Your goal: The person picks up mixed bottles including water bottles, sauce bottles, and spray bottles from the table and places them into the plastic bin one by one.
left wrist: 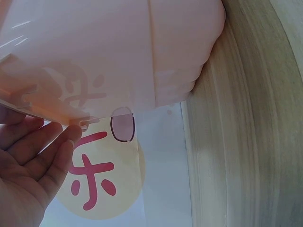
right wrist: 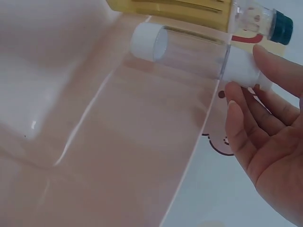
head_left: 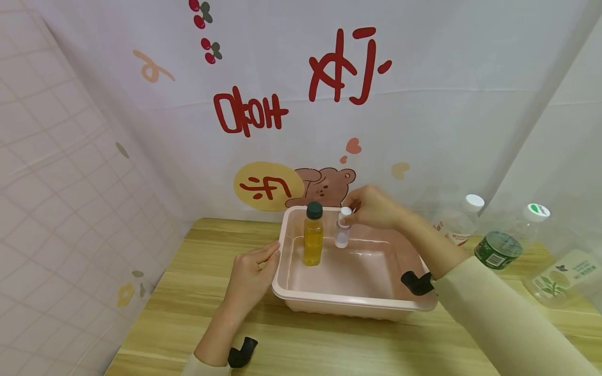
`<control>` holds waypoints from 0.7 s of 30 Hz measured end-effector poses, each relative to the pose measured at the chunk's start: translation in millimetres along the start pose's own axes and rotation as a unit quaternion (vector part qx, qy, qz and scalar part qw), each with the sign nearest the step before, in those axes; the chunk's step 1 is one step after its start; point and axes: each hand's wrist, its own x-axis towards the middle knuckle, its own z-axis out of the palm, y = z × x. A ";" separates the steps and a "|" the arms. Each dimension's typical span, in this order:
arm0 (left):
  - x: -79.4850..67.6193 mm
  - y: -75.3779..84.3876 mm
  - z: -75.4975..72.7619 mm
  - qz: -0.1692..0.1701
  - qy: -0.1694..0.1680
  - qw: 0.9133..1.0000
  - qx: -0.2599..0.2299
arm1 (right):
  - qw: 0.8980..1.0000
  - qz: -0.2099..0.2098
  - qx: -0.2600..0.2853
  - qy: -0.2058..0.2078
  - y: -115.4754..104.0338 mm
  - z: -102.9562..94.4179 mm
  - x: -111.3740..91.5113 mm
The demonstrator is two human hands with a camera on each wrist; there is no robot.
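A pink plastic basin stands on the wooden table. Its left rim is pinched by my left hand, whose fingertips lie along the underside of the rim. My right hand pinches the white top of a small clear bottle between thumb and fingers. The small bottle is upright inside the basin near its back wall, with a white part at its lower end too; whether it touches the floor, I cannot tell. Just left of it stands a bottle of yellow liquid with a dark green cap.
To the right of the basin are a clear bottle with a white cap, a green-labelled bottle and a clear bottle with a pale label. A white printed cloth hangs behind the table.
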 end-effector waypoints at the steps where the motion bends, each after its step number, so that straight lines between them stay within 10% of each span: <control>1: -0.1 -0.3 0.1 0.002 0.001 1.000 0.001 | 1.000 -0.002 -0.003 -0.005 1.0 1.2 1.0; 21: 0.8 -0.2 -0.7 0.004 -0.001 1.000 0.004 | 0.993 0.022 -0.069 -0.090 2.5 27.5 9.3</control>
